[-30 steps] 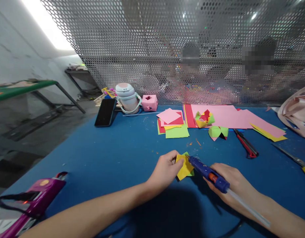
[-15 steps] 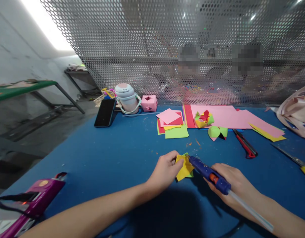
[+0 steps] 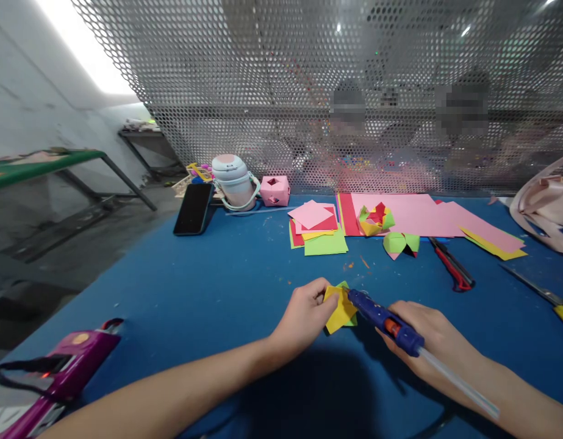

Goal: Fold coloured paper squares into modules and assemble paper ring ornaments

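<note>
Between the thumb and fingers of my left hand (image 3: pixel 306 314) is a folded paper piece (image 3: pixel 340 312), yellow in front with green showing behind. My right hand (image 3: pixel 430 335) is closed around a blue glue gun (image 3: pixel 382 320), whose nozzle points left and meets the upper edge of the paper piece. Whether glue is coming out is too small to see. A clear glue stick (image 3: pixel 459 381) sticks out of the gun's back end. Beyond my hands sit a green folded paper piece (image 3: pixel 401 244) and a multicoloured paper piece (image 3: pixel 375 219).
Square paper sheets (image 3: pixel 326 245) lie stacked ahead, with larger pink sheets (image 3: pixel 409 213) behind. A red cutter knife (image 3: pixel 452 265) and scissors (image 3: pixel 549 296) are at right. Along the left stand a phone (image 3: pixel 194 209), a bottle (image 3: pixel 235 183), a pink paper box (image 3: pixel 275 191) and a purple power strip (image 3: pixel 75 372).
Hardly anything differs. The glue gun and my right hand have shifted very slightly left, with the nozzle still at the paper piece's upper edge.
</note>
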### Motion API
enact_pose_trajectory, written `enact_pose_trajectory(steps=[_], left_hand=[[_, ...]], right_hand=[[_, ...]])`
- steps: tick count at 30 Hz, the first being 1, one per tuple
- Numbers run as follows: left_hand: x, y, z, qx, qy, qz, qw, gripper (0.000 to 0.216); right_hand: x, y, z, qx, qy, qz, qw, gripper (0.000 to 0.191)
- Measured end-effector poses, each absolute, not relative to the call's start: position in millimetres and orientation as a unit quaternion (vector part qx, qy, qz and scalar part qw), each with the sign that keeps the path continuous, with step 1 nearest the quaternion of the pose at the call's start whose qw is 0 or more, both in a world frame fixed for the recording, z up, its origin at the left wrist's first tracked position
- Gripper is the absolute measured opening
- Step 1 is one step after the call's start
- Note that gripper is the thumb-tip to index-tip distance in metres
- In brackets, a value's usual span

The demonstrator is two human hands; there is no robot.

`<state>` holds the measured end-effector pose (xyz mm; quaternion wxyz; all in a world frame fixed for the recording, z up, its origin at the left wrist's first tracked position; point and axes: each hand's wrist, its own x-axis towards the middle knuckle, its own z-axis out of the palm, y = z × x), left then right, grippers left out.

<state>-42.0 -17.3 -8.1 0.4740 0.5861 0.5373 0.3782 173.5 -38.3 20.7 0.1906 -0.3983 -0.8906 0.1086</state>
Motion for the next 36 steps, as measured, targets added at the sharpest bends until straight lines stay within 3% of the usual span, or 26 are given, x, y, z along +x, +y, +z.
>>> enact_pose_trajectory(steps=[36], left_hand=[[-42.1,-18.0,-5.1,0.576,0.533,0.390,0.481,0.023]], right_hand=[[167.2,-42.3,38.1,-0.452,-0.860,0.151,0.179,0.017]])
